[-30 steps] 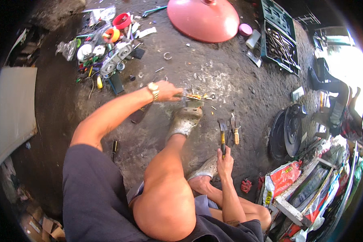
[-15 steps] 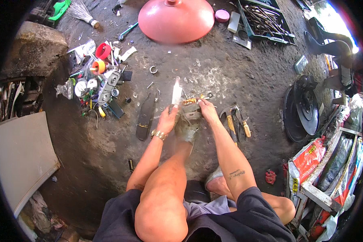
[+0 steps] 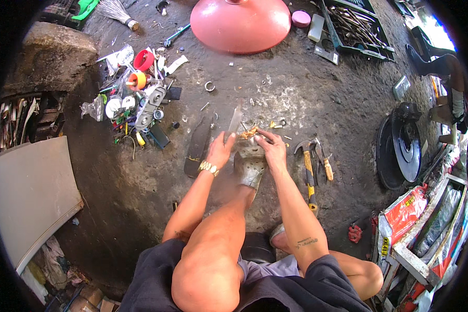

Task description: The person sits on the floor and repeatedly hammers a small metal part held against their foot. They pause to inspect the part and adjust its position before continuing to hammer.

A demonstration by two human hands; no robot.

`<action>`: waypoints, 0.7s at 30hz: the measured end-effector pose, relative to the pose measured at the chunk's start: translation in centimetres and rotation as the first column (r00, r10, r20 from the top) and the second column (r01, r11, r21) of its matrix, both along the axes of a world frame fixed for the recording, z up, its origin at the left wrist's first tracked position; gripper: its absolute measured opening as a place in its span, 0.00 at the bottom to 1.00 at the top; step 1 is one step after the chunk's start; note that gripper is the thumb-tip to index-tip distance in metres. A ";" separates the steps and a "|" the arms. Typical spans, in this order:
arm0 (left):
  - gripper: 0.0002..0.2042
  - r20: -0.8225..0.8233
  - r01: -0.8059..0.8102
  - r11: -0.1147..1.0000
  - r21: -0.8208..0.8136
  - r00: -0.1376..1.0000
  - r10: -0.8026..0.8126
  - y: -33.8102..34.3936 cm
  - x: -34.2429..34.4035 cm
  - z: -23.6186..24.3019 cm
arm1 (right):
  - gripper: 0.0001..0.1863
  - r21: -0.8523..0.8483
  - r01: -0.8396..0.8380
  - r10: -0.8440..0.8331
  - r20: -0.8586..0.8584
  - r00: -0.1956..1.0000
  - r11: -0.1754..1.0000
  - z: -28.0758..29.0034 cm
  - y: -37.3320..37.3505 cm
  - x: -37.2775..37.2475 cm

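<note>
My left hand (image 3: 219, 151) is closed around the lower end of a long flat metal blade (image 3: 235, 119); its handle is hidden in my fingers. Across from it, my right hand (image 3: 273, 150) pinches a small crumpled orange-gold piece (image 3: 249, 133), whose kind I cannot make out. Both hands are over the toe of my grey shoe (image 3: 250, 169), which is planted on the dirty floor. A dark flat sole-shaped piece (image 3: 196, 148) lies left of the blade. To the right of my right hand rest a hammer (image 3: 309, 174) and a tool with a yellowish handle (image 3: 327, 169).
A heap of plastic scraps (image 3: 135, 104) lies at left, near a pale panel (image 3: 36, 192). Ahead stands a red dome (image 3: 239, 26); right of it is a tray of metal tools (image 3: 356, 31). Black discs (image 3: 398, 145) and a white-framed crate (image 3: 416, 255) line the right side.
The blade in my left hand has tilted to the right. My right hand has turned, its fingers now reaching over the shoe's toe. The whole view has shifted slightly.
</note>
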State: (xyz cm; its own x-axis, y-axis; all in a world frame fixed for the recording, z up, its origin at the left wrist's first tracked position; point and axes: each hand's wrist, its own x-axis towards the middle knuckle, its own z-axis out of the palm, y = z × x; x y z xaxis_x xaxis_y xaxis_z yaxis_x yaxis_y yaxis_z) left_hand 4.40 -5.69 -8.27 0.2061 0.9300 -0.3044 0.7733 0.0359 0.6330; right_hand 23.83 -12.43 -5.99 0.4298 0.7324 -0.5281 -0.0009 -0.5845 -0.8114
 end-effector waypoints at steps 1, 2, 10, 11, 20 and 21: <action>0.22 -0.031 0.066 0.997 -0.049 0.997 -0.068 0.5 0.3 1.4 | 0.23 0.027 0.058 -0.059 0.001 0.998 0.998 -0.6 -0.7 1.1; 0.21 -0.049 0.138 0.985 -0.105 0.988 -0.144 1.2 1.1 4.0 | 0.23 0.048 0.122 -0.123 0.010 0.992 0.991 -1.3 -2.1 3.0; 0.17 -0.180 0.542 0.835 -0.095 0.815 -0.550 2.4 -0.3 9.9 | 0.26 -0.469 0.024 0.372 0.731 0.572 0.883 3.3 -12.8 8.4; 0.17 -0.180 0.547 0.825 -0.139 0.806 -0.565 2.5 0.4 9.8 | 0.26 -0.489 -0.004 0.377 0.667 0.642 0.872 2.4 -14.0 9.2; 0.17 -0.220 0.538 0.819 -0.199 0.790 -0.572 1.0 2.0 7.3 | 0.17 -0.185 0.005 0.057 0.325 0.944 0.983 9.3 -10.3 5.3; 0.17 -0.222 0.541 0.820 -0.189 0.790 -0.572 1.1 1.8 7.3 | 0.17 -0.119 -0.016 0.049 0.280 0.959 0.993 11.1 -9.2 4.7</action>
State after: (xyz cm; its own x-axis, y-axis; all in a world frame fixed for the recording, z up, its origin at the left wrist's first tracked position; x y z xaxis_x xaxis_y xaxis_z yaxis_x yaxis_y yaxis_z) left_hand 6.17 -4.63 -0.98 0.5777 0.6355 -0.5123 0.8133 -0.3946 0.4276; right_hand 28.57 -21.64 5.14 0.5503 0.6903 -0.4698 0.2391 -0.6694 -0.7034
